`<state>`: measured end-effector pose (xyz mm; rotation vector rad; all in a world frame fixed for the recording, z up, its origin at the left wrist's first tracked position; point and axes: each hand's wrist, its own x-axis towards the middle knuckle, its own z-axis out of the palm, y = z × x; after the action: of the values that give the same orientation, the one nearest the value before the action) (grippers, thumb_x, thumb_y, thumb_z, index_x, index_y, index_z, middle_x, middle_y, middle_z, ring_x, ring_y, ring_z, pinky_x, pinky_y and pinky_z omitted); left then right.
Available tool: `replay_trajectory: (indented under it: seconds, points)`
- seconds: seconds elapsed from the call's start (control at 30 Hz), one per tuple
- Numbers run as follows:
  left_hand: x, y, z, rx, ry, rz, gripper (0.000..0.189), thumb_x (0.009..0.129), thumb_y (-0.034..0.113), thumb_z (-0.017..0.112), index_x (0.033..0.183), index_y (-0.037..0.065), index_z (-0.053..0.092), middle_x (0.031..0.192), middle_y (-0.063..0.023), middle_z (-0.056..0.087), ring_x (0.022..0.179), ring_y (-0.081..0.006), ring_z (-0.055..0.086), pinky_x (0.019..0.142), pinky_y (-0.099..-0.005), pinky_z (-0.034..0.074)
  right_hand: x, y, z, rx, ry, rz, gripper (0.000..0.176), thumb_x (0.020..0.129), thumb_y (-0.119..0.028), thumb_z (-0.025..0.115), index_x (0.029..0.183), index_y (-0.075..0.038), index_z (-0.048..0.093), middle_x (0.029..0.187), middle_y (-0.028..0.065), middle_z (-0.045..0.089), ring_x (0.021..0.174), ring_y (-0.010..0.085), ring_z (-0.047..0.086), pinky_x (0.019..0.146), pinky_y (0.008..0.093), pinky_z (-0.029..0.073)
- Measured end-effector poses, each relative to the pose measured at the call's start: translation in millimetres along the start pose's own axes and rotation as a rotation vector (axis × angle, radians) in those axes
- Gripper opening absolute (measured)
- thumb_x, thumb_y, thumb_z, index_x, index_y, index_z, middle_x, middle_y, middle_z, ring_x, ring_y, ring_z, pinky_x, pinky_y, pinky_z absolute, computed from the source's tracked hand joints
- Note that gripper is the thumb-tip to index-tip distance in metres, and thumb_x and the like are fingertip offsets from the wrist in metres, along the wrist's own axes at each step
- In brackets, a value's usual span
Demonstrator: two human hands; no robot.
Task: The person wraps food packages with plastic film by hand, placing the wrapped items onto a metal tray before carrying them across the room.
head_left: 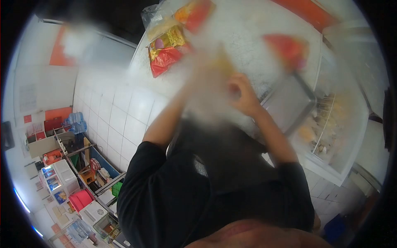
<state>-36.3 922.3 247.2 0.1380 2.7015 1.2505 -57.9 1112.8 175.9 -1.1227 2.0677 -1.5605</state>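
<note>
My right hand (247, 96) is over the white worktop in front of me, its fingers curled and the thumb bent in. What it grips, if anything, is not clear. A yellowish patch (223, 62), too blurred to name, shows just beyond its fingertips. My left hand (200, 76) is nearby on the left, but a hazy smear hides its fingers. To its upper left lies a shiny red and gold packet (165, 60). Another red and yellow packet (194, 15) is farther back. On the right is a blurred red packet (287, 50).
A metal tray (291, 101) sits at the worktop's right side, beside a white-framed case (326, 128) holding pale items. Left on the tiled floor (120, 115) stand blue water bottles (76, 122), a white cabinet (62, 180) and shelving with mixed goods.
</note>
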Motion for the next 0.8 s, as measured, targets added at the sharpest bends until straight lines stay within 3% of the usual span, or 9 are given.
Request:
replay_trajectory:
  seconds: [0.03, 0.1, 0.2, 0.3, 0.33, 0.47, 0.53, 0.6, 0.8]
  points:
    - [1, 17, -5, 0.323, -0.195, -0.221, 0.133, 0.056, 0.022, 0.091, 0.147, 0.005, -0.004, 0.127, -0.0141, 0.052, 0.121, -0.0269, 0.050, 0.107, -0.0401, 0.032, -2, 4, -6, -0.037, 0.069, 0.028, 0.065, 0.057, -0.013, 0.086, 0.113, -0.005, 0.053, 0.124, 0.0134, 0.044, 0.115, 0.0318, 0.045, 0.097, 0.0400, 0.040]
    - [-15, -58, 25, 0.204, -0.024, 0.012, 0.113, 0.061, 0.015, 0.088, 0.146, 0.005, 0.015, 0.123, -0.0133, 0.054, 0.114, -0.0231, 0.055, 0.098, -0.0370, 0.042, -1, 13, -13, -0.074, 0.148, 0.059, 0.086, 0.053, -0.015, 0.089, 0.126, -0.006, 0.046, 0.129, 0.0152, 0.042, 0.121, 0.0343, 0.042, 0.102, 0.0412, 0.038]
    - [-23, -82, 48, -0.416, 0.247, 0.100, 0.049, 0.073, 0.002, 0.074, 0.118, 0.003, 0.056, 0.104, -0.0078, 0.064, 0.094, -0.0161, 0.062, 0.081, -0.0297, 0.051, 11, 26, -17, -0.215, 0.029, 0.163, 0.133, 0.040, -0.022, 0.093, 0.147, -0.004, 0.016, 0.142, 0.0208, 0.033, 0.132, 0.0383, 0.031, 0.110, 0.0441, 0.028]
    - [-30, -95, 53, -0.417, 0.124, -0.093, 0.032, 0.076, -0.003, 0.065, 0.107, 0.003, 0.060, 0.095, -0.0043, 0.065, 0.084, -0.0132, 0.062, 0.074, -0.0292, 0.050, 25, 40, 3, -0.265, 0.029, -0.035, 0.135, 0.039, -0.024, 0.094, 0.147, -0.004, 0.016, 0.142, 0.0210, 0.034, 0.131, 0.0398, 0.031, 0.109, 0.0443, 0.028]
    - [-34, -109, 67, -0.412, 0.120, -0.094, 0.032, 0.076, -0.003, 0.065, 0.107, 0.003, 0.060, 0.095, -0.0043, 0.065, 0.084, -0.0132, 0.062, 0.074, -0.0292, 0.050, 26, 43, 15, -0.203, 0.067, -0.055, 0.110, 0.039, -0.027, 0.093, 0.132, -0.003, 0.041, 0.130, 0.0196, 0.047, 0.121, 0.0400, 0.042, 0.101, 0.0449, 0.036]
    - [-53, -117, 101, -0.035, 0.230, 0.018, 0.009, 0.082, 0.000, 0.056, 0.090, 0.003, 0.058, 0.091, -0.0032, 0.063, 0.071, -0.0124, 0.058, 0.062, -0.0270, 0.047, 23, 1, 21, -0.120, -0.072, 0.144, 0.065, 0.043, -0.027, 0.088, 0.095, -0.007, 0.055, 0.101, 0.0137, 0.059, 0.096, 0.0369, 0.054, 0.080, 0.0452, 0.043]
    - [-60, -75, 80, -0.059, 0.266, 0.112, 0.003, 0.084, 0.002, 0.055, 0.084, 0.004, 0.057, 0.095, -0.0046, 0.061, 0.069, -0.0132, 0.057, 0.060, -0.0264, 0.046, 13, -8, 30, -0.186, 0.018, 0.026, 0.064, 0.044, -0.026, 0.087, 0.096, -0.007, 0.055, 0.102, 0.0139, 0.059, 0.097, 0.0369, 0.054, 0.081, 0.0445, 0.044]
    - [-60, -25, 51, 0.205, 0.384, 0.535, 0.009, 0.087, 0.005, 0.053, 0.095, 0.005, 0.052, 0.107, -0.0111, 0.052, 0.074, -0.0159, 0.057, 0.065, -0.0266, 0.047, 7, -14, 40, -0.221, 0.151, -0.129, 0.064, 0.047, -0.022, 0.085, 0.103, -0.008, 0.056, 0.105, 0.0140, 0.059, 0.099, 0.0365, 0.053, 0.083, 0.0432, 0.043]
    - [-93, -43, 46, -0.400, 0.134, 0.060, 0.058, 0.083, 0.019, 0.066, 0.125, 0.007, 0.028, 0.121, -0.0160, 0.037, 0.114, -0.0235, 0.043, 0.093, -0.0394, 0.040, 15, -46, 51, -0.041, 0.098, 0.021, 0.058, 0.054, -0.017, 0.083, 0.105, -0.004, 0.058, 0.092, 0.0155, 0.061, 0.087, 0.0377, 0.058, 0.075, 0.0429, 0.047]
